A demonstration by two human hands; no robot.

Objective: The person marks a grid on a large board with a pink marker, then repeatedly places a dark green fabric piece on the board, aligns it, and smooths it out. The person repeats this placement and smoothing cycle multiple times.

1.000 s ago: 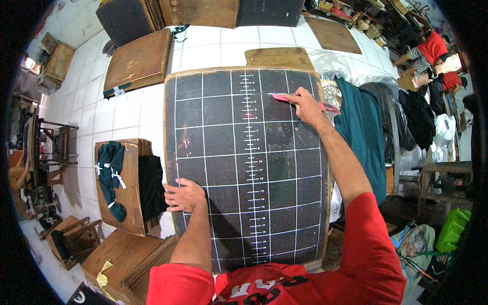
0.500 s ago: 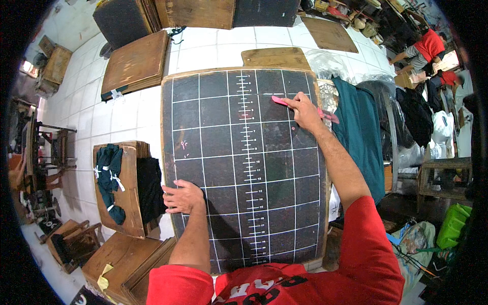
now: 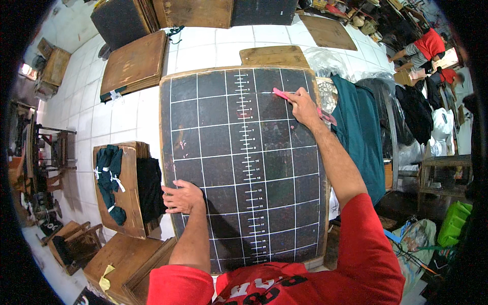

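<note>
A large black board [image 3: 223, 132] with white grid lines and a numbered scale down its middle fills the centre of the view. My right hand [image 3: 304, 105] is closed on a small pink piece [image 3: 279, 92], whose end touches the board near its upper right. A second pink shape [image 3: 326, 118] shows at the right edge behind that hand; whether it joins the held piece I cannot tell. My left hand [image 3: 182, 198] rests open on the board's lower left edge, fingers spread.
Wooden boards [image 3: 132, 63] lie on the white tiled floor; one at left carries tied dark-green cloth [image 3: 109, 178]. Dark-green fabric [image 3: 358, 142] and plastic-wrapped bundles line the right. Two people [image 3: 429, 44] in red bend at the upper right. A green plastic item [image 3: 452, 223] lies lower right.
My right hand with the pink piece dipped slightly, then rose toward the board's upper edge. My left hand stays in place. The view has shifted slightly.
</note>
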